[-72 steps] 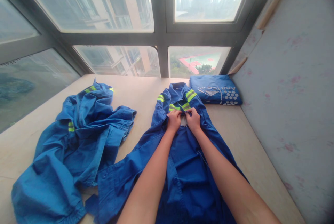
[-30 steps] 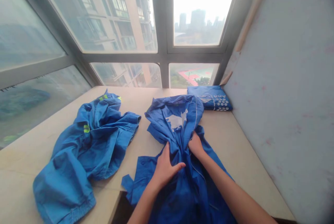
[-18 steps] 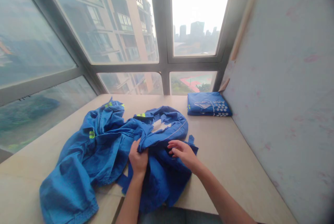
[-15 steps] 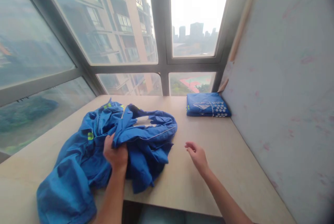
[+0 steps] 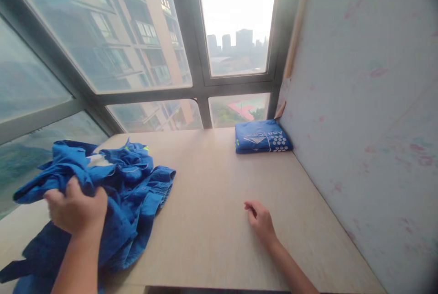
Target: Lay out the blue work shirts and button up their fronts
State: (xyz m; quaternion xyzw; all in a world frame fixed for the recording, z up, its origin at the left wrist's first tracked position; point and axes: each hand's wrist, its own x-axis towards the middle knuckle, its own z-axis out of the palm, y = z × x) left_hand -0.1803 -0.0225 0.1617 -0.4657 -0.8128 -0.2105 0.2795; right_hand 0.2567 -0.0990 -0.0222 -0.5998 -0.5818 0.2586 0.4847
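A crumpled blue jacket [image 5: 132, 212] with yellow-green strips lies bunched on the left of the light wooden tabletop [image 5: 208, 221]. My left hand [image 5: 78, 205] grips a fold of it and lifts that part off the surface. A pale patch shows in the opening of the cloth. To the right, my right hand [image 5: 260, 221] is held over the tabletop with its fingers curled together and nothing visible in them. It touches no garment.
A neatly folded blue garment [image 5: 263, 136] with white print lies at the back right, by the patterned wall [image 5: 359, 148]. Grey window frames [image 5: 201, 88] border the back and left of the tabletop.
My left hand has pulled the jacket to the left and turned it over partly. My right hand stays about where it was, its fingers curled. The view has shifted slightly.
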